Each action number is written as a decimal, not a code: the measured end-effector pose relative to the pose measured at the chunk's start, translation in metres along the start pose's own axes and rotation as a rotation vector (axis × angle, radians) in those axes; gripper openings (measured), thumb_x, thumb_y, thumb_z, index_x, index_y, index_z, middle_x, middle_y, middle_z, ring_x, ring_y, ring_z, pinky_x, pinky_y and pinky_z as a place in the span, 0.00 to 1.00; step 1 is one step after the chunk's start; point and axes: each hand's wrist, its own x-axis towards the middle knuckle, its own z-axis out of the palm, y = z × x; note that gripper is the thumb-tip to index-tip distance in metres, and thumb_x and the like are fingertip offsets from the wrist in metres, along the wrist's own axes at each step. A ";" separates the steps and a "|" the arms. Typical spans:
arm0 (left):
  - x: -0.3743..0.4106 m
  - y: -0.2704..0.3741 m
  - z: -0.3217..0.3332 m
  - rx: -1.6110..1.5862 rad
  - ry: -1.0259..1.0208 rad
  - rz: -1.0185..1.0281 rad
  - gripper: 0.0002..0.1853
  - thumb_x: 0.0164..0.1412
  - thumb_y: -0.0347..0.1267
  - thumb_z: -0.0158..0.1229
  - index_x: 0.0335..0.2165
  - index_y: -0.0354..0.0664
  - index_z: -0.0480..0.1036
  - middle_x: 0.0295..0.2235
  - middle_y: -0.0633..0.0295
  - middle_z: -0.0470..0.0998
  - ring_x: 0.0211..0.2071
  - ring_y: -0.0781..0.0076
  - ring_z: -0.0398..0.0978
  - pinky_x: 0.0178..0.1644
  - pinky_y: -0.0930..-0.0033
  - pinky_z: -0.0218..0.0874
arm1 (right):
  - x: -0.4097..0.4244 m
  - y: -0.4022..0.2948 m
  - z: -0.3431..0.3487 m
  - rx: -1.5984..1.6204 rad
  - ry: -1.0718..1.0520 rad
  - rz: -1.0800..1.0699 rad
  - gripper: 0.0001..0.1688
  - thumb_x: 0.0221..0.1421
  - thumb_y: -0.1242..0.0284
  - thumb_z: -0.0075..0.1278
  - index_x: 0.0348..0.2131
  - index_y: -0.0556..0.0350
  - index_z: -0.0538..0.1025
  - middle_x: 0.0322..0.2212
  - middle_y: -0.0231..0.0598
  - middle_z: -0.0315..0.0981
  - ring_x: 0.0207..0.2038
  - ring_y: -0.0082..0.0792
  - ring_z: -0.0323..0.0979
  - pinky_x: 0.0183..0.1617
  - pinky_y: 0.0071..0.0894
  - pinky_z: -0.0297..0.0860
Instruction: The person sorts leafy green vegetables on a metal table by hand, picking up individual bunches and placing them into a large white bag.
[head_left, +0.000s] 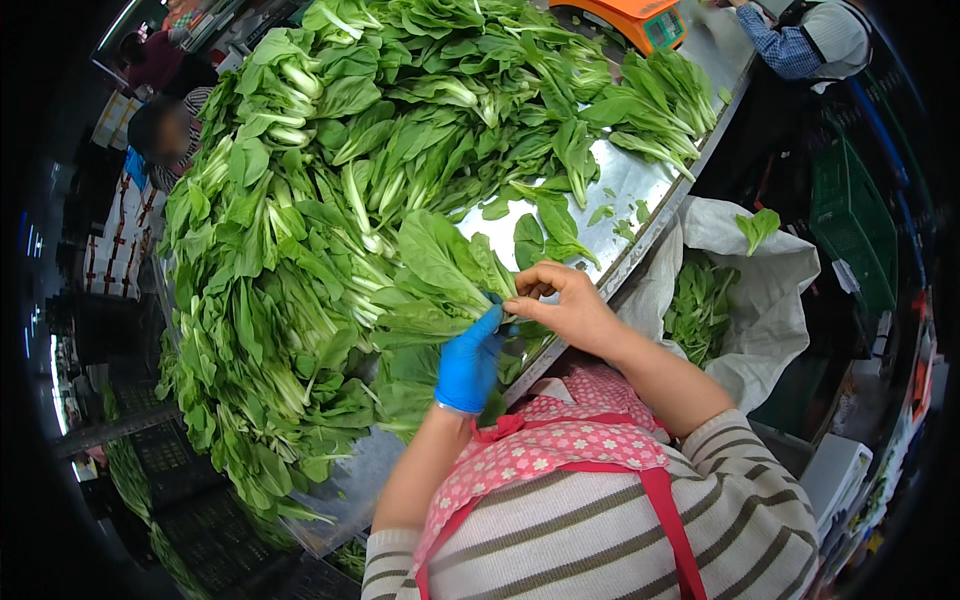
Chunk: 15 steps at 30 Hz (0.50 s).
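Observation:
My left hand (474, 360), in a blue glove, is closed around the stem end of a head of leafy greens (435, 259), its leaves pointing up and to the left. My bare right hand (559, 300) meets it at the base, thumb and forefinger pinched together there; whether they grip a leaf stalk is too small to tell. A large pile of leafy greens (300, 247) with pale stems covers much of the metal table (607, 184). Loose leaves (551, 225) lie on the metal just beyond my hands.
A white woven sack (772, 300) with leaves inside stands open right of the table edge. At the far end sits an orange scale (637, 19). A green crate (851, 217) is at the right. Co-workers are at the upper left (169, 135) and upper right (817, 45).

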 end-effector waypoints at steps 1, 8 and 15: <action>-0.005 0.004 0.007 -0.003 0.010 0.003 0.12 0.53 0.27 0.53 0.39 0.35 0.69 0.37 0.61 0.72 0.37 0.72 0.69 0.40 0.70 0.60 | -0.001 0.001 0.004 0.033 0.040 -0.037 0.12 0.43 0.73 0.57 0.28 0.62 0.73 0.28 0.33 0.68 0.31 0.20 0.65 0.34 0.19 0.62; -0.014 0.010 0.011 -0.070 -0.085 -0.059 0.11 0.53 0.25 0.52 0.38 0.36 0.69 0.34 0.61 0.72 0.33 0.72 0.69 0.36 0.71 0.62 | -0.012 0.000 0.022 0.237 0.188 -0.193 0.08 0.42 0.76 0.56 0.25 0.59 0.71 0.27 0.31 0.67 0.29 0.23 0.63 0.33 0.22 0.60; -0.013 0.005 0.014 0.018 -0.007 -0.018 0.11 0.53 0.25 0.52 0.37 0.35 0.68 0.34 0.61 0.72 0.34 0.71 0.69 0.40 0.71 0.60 | -0.012 0.005 0.023 0.357 0.221 -0.146 0.08 0.46 0.75 0.54 0.25 0.60 0.70 0.25 0.31 0.68 0.29 0.22 0.64 0.33 0.22 0.62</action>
